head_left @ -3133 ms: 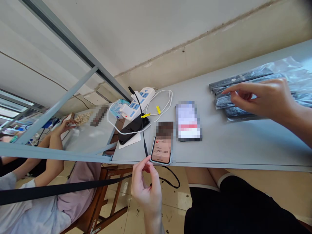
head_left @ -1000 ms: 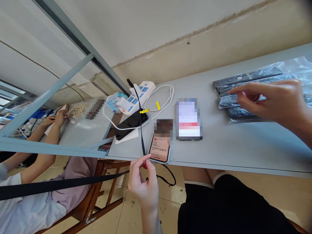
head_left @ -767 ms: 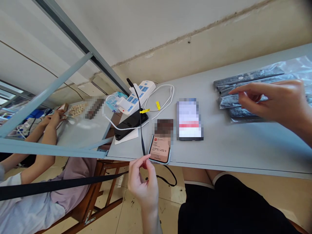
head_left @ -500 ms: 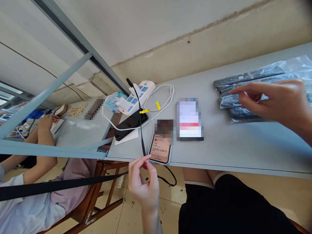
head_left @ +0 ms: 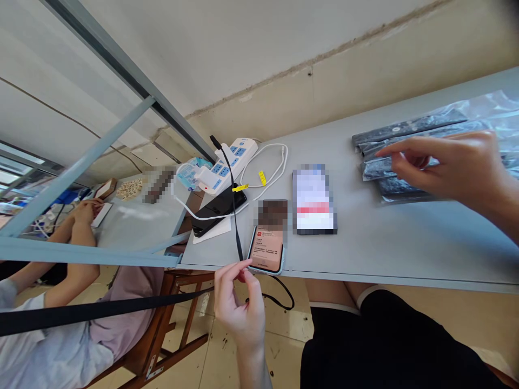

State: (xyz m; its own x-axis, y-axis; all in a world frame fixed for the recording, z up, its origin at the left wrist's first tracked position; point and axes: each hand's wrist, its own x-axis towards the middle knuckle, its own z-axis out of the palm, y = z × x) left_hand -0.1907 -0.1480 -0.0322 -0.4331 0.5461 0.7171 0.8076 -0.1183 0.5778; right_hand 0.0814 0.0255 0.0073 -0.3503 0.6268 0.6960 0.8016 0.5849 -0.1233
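My left hand (head_left: 240, 300) is at the table's front edge, its fingers curled with thumb and forefinger close together. Anything held in them is hidden. A thin black cord (head_left: 236, 229) runs down to these fingers; whether they grip it I cannot tell. Just beyond the fingertips lies a lit phone (head_left: 265, 251) in a light-blue case. My right hand (head_left: 441, 159) hangs over black bundles (head_left: 405, 189) in clear plastic at the right, thumb and forefinger drawn together. Nothing nameable shows in that pinch. Between the hands, a second phone (head_left: 314, 202) with a bright, blurred-out screen lies on the table.
A white power strip (head_left: 231, 165) with a white cable (head_left: 284, 162) stands toward the wall. In front of it a black phone (head_left: 221, 208) lies on white paper. A bed-frame bar (head_left: 89, 251) crosses the left, where another person's arms (head_left: 79, 237) rest at a table.
The view has shifted very slightly. Both my hands keep their pose, and the things on the table stay where they were. The other person's hands at the left have moved a little.
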